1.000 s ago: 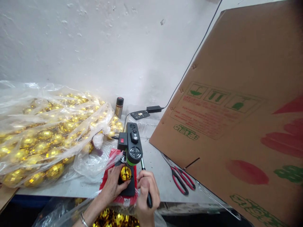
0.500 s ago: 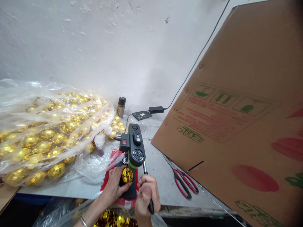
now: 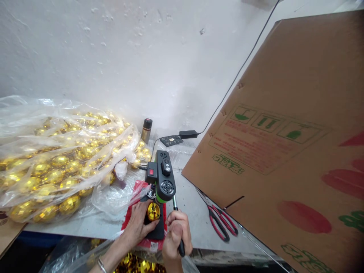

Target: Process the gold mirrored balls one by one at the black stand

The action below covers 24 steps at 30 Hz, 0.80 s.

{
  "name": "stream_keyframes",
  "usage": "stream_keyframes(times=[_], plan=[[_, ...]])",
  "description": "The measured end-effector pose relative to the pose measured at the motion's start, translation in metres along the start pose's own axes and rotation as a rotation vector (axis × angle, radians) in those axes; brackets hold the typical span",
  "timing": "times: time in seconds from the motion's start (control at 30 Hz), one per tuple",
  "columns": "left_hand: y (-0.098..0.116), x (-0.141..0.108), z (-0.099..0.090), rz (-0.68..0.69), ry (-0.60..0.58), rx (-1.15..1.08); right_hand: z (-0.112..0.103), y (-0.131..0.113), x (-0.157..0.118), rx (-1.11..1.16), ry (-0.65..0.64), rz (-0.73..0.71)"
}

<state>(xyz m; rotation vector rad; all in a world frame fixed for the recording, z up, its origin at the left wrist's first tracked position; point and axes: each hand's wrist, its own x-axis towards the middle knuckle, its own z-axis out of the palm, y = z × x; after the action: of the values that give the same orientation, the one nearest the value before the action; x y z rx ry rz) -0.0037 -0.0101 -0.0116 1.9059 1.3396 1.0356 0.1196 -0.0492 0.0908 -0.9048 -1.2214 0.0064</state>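
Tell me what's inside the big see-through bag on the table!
Lots of shiny gold balls show through the bag, like the ball in the left hand. The outer ones hide whatever is deeper, so I can't see the middle or bottom.

1. A narrow, shiny, silver-coloured metal bracelet [image 3: 101, 264] circled the left forearm [image 3: 115, 247] near the lower edge of the view.
2. Between bracelet and knuckles, the left hand [image 3: 138, 223] and forearm were bare.
3. The right hand [image 3: 178, 234] was bare too, down to the wrist.
4. Fingernail details were too small to tell.
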Motion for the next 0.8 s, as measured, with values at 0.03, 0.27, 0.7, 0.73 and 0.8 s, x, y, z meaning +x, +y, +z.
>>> stream_keyframes(times=[0.03, 0.27, 0.7, 0.73, 0.8], plan=[[-0.001, 0.0, 0.0, 0.004, 0.003, -0.004, 0.0, 0.001, -0.001, 0.003, 0.002, -0.006], [0.0, 0.001, 0.001, 0.005, 0.002, -0.011, -0.003, 0.009, -0.006, 0.009, -0.013, -0.035], [0.002, 0.004, 0.001, 0.015, -0.006, -0.015, -0.005, 0.016, -0.004, 0.016, -0.022, -0.062], [0.002, 0.004, 0.002, 0.019, 0.0, -0.017, -0.005, 0.017, -0.004, 0.015, -0.022, -0.063], [0.001, 0.004, 0.005, 0.021, 0.008, -0.023, -0.005, 0.018, -0.006, 0.011, -0.02, -0.063]])
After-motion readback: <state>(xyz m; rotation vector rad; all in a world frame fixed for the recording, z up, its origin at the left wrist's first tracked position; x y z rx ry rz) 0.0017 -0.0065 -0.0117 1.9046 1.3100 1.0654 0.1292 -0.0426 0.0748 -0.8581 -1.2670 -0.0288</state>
